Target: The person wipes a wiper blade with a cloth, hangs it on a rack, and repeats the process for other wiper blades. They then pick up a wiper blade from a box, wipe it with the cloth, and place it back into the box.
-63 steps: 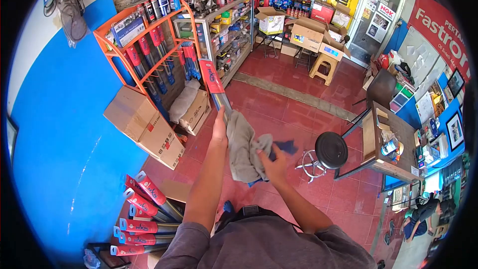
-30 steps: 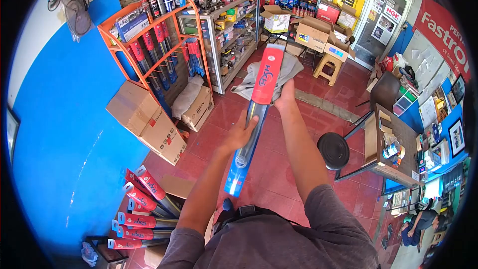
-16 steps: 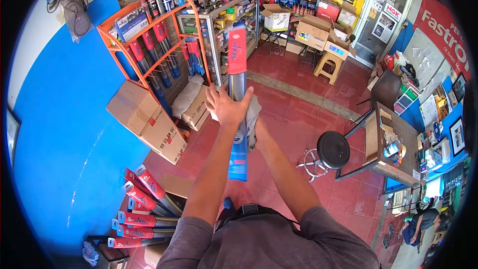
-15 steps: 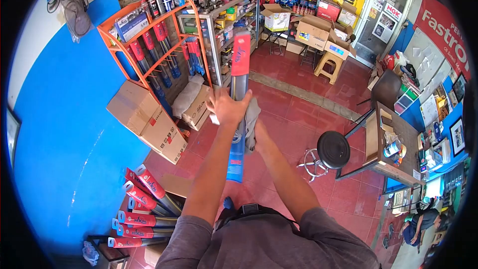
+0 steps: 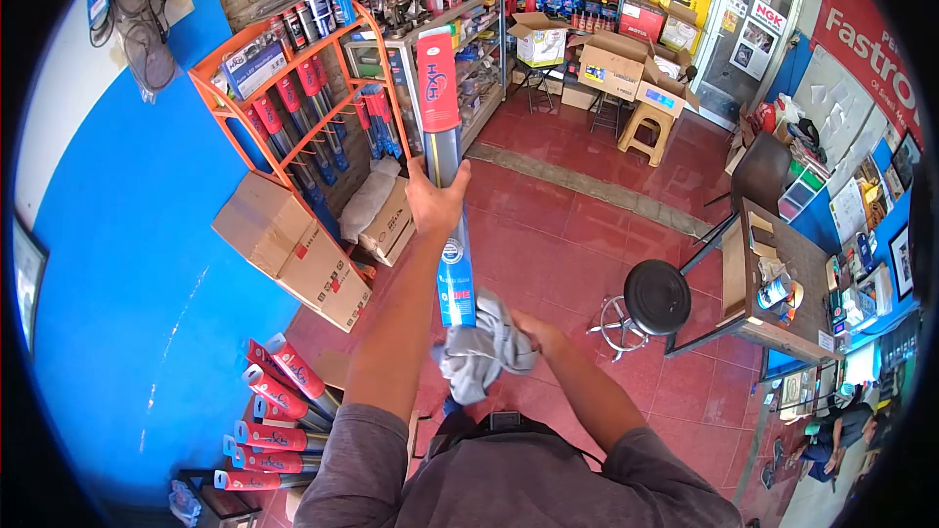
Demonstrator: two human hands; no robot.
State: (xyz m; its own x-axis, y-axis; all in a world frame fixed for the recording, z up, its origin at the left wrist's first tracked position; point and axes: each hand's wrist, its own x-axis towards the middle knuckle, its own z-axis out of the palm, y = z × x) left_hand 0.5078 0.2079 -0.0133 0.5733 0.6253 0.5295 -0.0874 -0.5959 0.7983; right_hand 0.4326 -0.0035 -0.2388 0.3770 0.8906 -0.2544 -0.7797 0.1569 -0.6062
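Observation:
My left hand (image 5: pixel 436 199) is wrapped around the middle of a long, narrow package (image 5: pixel 453 279). It stands upright before me, with a red printed top, a clear middle showing something dark grey inside, and a blue lower end. A crumpled grey cloth (image 5: pixel 485 352) is gripped in my right hand (image 5: pixel 534 332), and it touches the package's bottom end. Similar red-topped packages (image 5: pixel 279 435) stand bunched at the lower left, and more hang on an orange rack (image 5: pixel 293 152).
Cardboard boxes (image 5: pixel 293 249) stand below the rack. To the right are a round black stool (image 5: pixel 656 296) and a wooden desk (image 5: pixel 797 279). Open cartons (image 5: pixel 611 64) and a tan plastic stool (image 5: pixel 646 132) sit at the back. Another person (image 5: pixel 836 440) is at the far lower right.
The grey cloth and my right hand have moved down from the package's middle to its bottom end. The package has shifted slightly left and up, its red printed face turned more towards me.

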